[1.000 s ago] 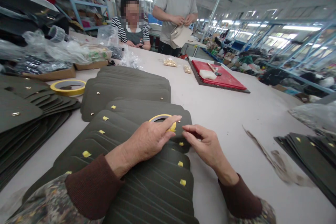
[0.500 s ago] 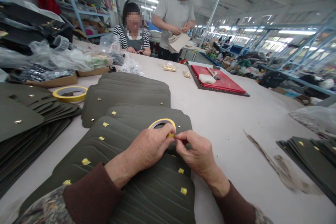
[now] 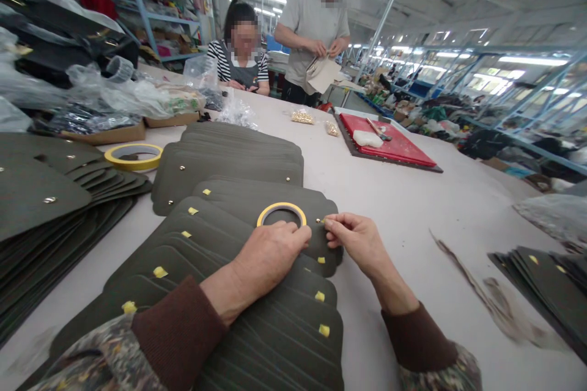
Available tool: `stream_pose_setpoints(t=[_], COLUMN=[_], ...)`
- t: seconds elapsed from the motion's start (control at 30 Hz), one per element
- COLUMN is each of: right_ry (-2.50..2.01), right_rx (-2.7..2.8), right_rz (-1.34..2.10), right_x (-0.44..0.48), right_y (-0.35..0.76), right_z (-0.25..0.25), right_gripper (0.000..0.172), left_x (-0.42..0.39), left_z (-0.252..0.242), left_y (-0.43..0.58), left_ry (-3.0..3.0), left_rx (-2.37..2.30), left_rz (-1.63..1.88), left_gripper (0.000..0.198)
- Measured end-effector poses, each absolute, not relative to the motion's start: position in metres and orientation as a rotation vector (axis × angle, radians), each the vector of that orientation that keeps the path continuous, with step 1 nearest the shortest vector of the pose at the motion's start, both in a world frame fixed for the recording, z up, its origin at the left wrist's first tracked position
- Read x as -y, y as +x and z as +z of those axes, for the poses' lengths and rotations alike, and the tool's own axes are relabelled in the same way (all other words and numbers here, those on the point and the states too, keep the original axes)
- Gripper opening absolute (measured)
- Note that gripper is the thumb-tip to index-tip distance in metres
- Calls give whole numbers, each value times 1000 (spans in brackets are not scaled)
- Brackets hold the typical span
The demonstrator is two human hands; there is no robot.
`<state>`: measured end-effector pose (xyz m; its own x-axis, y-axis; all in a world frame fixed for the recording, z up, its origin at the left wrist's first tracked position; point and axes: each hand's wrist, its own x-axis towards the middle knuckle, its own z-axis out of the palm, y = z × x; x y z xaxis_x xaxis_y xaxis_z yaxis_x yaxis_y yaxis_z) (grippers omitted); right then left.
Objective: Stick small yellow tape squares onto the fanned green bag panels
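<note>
My left hand (image 3: 273, 250) is closed on a roll of yellow tape (image 3: 281, 206), held over a fanned stack of dark green panels (image 3: 220, 244). Between the thumb and forefinger of my right hand (image 3: 355, 235) is a small piece of yellow tape (image 3: 323, 220), right beside a metal stud (image 3: 318, 220) on the top panel. Other studs along both sides of the fanned panels lie under yellow tape squares (image 3: 320, 296). A second pile of green panels (image 3: 229, 156) with bare studs lies just behind.
Another yellow tape roll (image 3: 132, 157) lies left, near a panel stack (image 3: 46, 195). Bags of gold studs (image 3: 301, 117) and a red board (image 3: 389, 140) with a hammer (image 3: 378, 129) are farther back. A fabric strip (image 3: 486, 293) lies right. Two co-workers (image 3: 312, 30) are across the table.
My right hand has drawn away from the tape roll to the right, carrying a small tape piece to the stud. A tape square now shows below it. The left hand keeps the roll.
</note>
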<state>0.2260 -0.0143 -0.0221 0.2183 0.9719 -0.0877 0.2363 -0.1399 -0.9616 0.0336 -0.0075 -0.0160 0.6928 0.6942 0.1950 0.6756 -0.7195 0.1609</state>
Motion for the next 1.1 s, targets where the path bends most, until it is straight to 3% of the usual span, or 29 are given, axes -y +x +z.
stream_pose_setpoints(t=[0.4, 0.7, 0.9, 1.1], right_ry=[-1836, -1698, -1791, -1769], right_rx=[1690, 1494, 1734, 1689], right_rz=[499, 714, 301, 313], right_x=[-3, 9, 6, 3], right_y=[218, 225, 219, 226], right_z=[-20, -33, -36, -33], right_gripper=[18, 21, 20, 19], left_x=[4, 4, 1, -7], left_z=[-15, -12, -7, -10], left_y=[35, 32, 26, 15], left_ry=[2835, 2762, 2618, 2539], left_rx=[-1122, -1087, -980, -1043], left_rz=[250, 303, 453, 554], left_gripper=[13, 14, 12, 12])
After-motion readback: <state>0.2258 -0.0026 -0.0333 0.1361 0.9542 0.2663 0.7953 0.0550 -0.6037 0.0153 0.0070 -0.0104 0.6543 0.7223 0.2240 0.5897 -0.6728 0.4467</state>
